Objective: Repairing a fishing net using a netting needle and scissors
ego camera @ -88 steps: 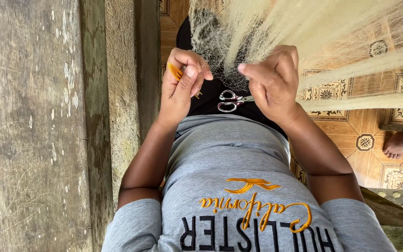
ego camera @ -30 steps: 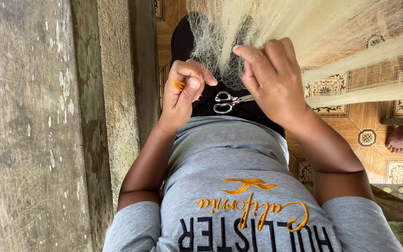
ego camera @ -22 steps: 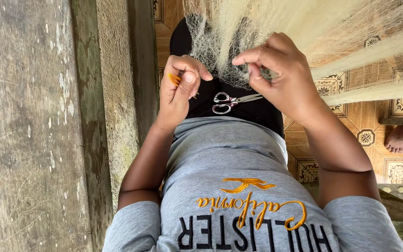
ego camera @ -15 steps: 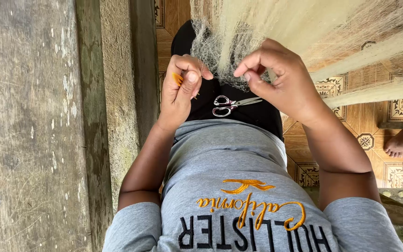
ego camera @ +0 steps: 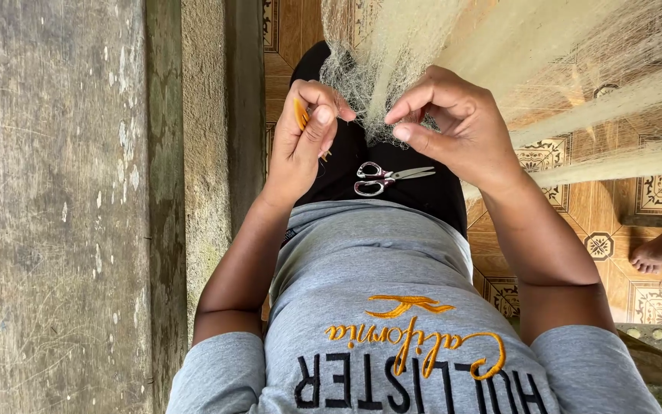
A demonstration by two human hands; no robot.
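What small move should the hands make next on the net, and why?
Probably pass the orange needle in the left hand through the net where the right hand pinches it: both hands meet at that spot, and the scissors lie unused on the lap.

Soft, even daylight fills the view, bright without harshness. The pale fishing net (ego camera: 545, 69) toward the upper right catches the most light and looks slightly washed out, its fine mesh melting into a creamy haze. The hands, left hand (ego camera: 309, 138) and right hand (ego camera: 446, 126), are sharp, with gentle shading under the curled fingers. The scissors (ego camera: 388, 178) show a small bright glint on the metal. The black cloth on the lap (ego camera: 346, 165) swallows detail. The grey concrete wall (ego camera: 63, 207) at the left is evenly lit, slightly stretched near the edge.
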